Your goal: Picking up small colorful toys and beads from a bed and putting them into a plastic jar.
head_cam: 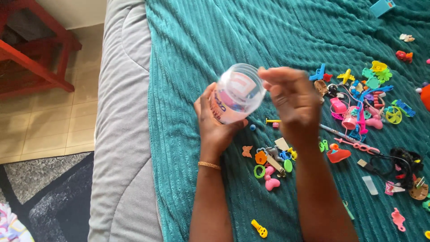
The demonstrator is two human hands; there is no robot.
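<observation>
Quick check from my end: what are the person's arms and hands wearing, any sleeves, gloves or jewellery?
Both forearms are bare, with no sleeves in view and no gloves. The left hand has a thin gold-coloured bracelet at the wrist. The right hand shows no bracelet; it is too blurred to tell about rings.

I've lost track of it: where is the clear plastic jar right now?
In the head view, the clear plastic jar sits centre frame in the left hand, tilted above the teal blanket; the right hand is at its rim.
</observation>
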